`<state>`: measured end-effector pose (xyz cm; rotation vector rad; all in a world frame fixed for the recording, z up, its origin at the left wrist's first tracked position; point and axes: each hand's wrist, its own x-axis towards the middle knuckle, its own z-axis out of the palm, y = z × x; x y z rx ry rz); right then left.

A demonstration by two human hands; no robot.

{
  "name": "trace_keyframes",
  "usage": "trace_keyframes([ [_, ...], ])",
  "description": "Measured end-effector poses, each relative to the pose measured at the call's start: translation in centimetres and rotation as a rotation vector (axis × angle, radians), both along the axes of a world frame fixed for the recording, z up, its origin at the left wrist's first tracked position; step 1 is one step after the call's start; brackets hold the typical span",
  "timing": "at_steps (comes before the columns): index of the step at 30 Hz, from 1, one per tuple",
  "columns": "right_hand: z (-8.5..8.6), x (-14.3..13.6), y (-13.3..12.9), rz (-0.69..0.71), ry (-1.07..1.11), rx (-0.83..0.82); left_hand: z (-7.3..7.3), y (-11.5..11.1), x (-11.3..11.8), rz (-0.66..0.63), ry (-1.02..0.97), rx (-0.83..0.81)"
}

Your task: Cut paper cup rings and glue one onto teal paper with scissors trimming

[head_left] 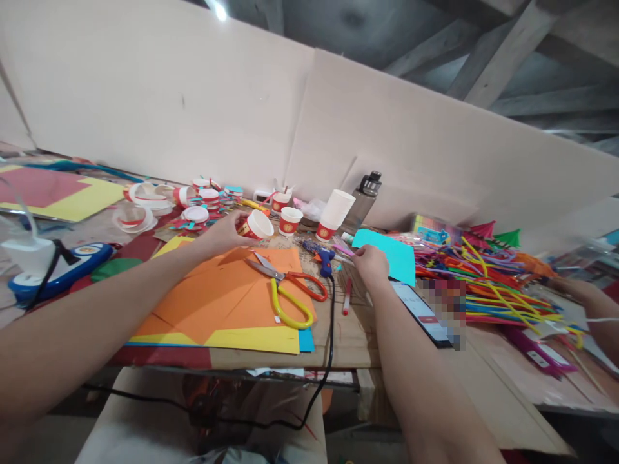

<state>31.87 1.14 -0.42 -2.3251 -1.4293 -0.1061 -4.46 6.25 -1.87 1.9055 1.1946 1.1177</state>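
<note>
My left hand (227, 231) is closed around a red-and-white paper cup (258, 225), tilted with its mouth facing me. Just right of it an upright paper cup (290, 221) stands beside a tall stack of cups (334, 216). My right hand (371, 265) has its fingers drawn together at the lower left of a cyan sheet (393, 252). A pink-purple stick (342, 249) ends at those fingertips; whether they grip it or the sheet is unclear. Close by lies a blue glue gun (327, 261) with a black cord.
Scissors (294, 299) lie on orange paper (213, 303) in front of me. A red marker (347, 296) and a phone (425, 316) are nearer the right arm. Pipe cleaners (493, 283) cover the right side, by another person's hand (570, 290). A bottle (365, 200) stands behind.
</note>
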Motion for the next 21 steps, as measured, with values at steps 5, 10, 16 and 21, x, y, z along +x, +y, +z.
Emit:
trace_keyframes([
  [5, 0.1, -0.1, 0.0, -0.005, -0.041, -0.045, 0.5, -1.0, 0.5, -0.207, -0.213, -0.136],
  [10, 1.0, -1.4, -0.1, 0.09, -0.044, 0.055, 0.8, -1.9, 0.9, -0.263, -0.367, -0.302],
  [16, 2.9, -7.1, -3.2, 0.56, 0.093, 0.163, 1.3, -2.2, 1.1, -0.353, -0.685, -0.471],
  [21, 2.8, -12.0, -7.8, 0.901, -0.029, -0.247, 1.7, -2.3, 1.2, -0.224, -0.867, -0.593],
])
